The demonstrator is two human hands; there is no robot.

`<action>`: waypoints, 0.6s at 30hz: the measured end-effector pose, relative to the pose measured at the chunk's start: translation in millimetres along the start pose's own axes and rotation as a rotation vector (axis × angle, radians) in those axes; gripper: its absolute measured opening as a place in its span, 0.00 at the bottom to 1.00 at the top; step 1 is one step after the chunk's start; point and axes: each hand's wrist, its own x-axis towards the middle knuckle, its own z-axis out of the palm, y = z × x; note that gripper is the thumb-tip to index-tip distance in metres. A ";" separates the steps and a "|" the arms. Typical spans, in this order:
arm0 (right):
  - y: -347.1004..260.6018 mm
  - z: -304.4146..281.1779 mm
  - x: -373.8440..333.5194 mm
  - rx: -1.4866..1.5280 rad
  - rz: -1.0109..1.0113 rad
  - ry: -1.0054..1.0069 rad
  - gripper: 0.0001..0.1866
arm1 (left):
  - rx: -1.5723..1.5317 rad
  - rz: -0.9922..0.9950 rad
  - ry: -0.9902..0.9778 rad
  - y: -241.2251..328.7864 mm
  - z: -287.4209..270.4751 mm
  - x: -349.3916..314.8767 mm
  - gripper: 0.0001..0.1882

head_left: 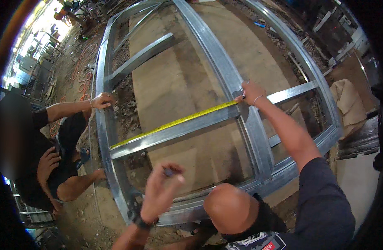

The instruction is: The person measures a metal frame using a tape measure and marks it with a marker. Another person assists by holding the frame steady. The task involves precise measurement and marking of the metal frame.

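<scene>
A yellow measuring tape (174,123) is stretched along a metal crosspiece (174,133) of a large steel frame (216,54). Its right end meets my right hand (251,92), which is closed on it over the frame's middle beam; a small dark thing shows by the fingers. Raised above the near part of the frame, my left hand (160,191) is blurred, its fingers curled round a small dark object (171,171) whose kind I cannot make out. Beyond the left rail, a co-worker's hand (103,101) rests on the frame.
A co-worker (28,154) squats at the left edge. My bent knee (231,208) sits close to the near rail. Tan board (174,75) lies beneath the frame. Orange cables (84,85) trail over the dirt at far left; a brown sack-like piece (347,104) lies at right.
</scene>
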 end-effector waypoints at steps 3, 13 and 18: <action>12.3 10.1 14.4 0.019 -0.055 -0.021 0.40 | -0.436 -0.259 -0.149 96.7 34.7 -72.1 0.25; 16.5 1.9 13.3 -0.021 -0.085 0.043 0.37 | -0.999 0.306 -0.425 108.8 89.6 -111.0 0.43; 6.8 1.9 9.3 -0.087 -0.042 0.010 0.37 | -0.945 0.380 -0.409 109.8 90.6 -110.9 0.47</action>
